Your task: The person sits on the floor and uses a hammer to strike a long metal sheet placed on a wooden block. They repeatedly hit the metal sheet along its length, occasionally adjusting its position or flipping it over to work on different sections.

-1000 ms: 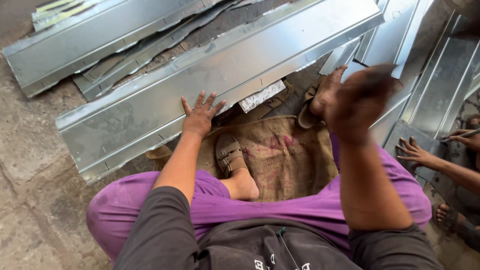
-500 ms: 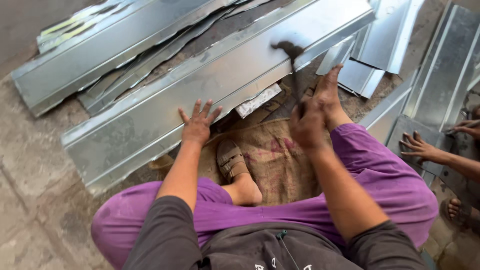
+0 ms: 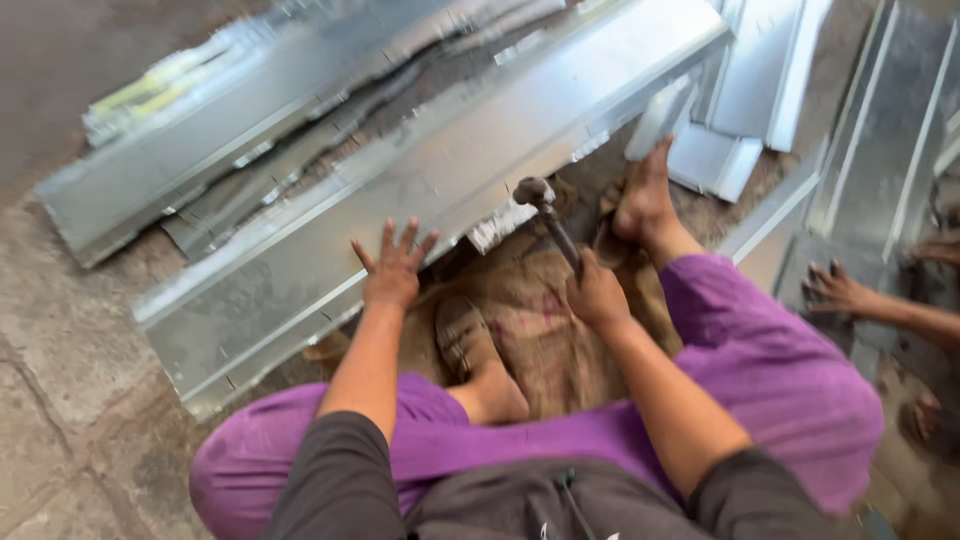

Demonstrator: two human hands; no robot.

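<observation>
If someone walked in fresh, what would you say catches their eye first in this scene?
Probably the hammer gripped in the right hand, its head at the edge of the long folded metal sheet lying across the middle. The left hand presses flat on that sheet. At the right edge, another person's hand rests on more sheet metal.

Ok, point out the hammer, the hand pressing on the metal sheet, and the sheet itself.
hammer (image 3: 545,210): head view, on the handle just below the metal head.
left hand (image 3: 392,275): head view, on the back of the hand, fingers spread.
metal sheet (image 3: 300,270): head view, on its flat face left of the hand.
</observation>
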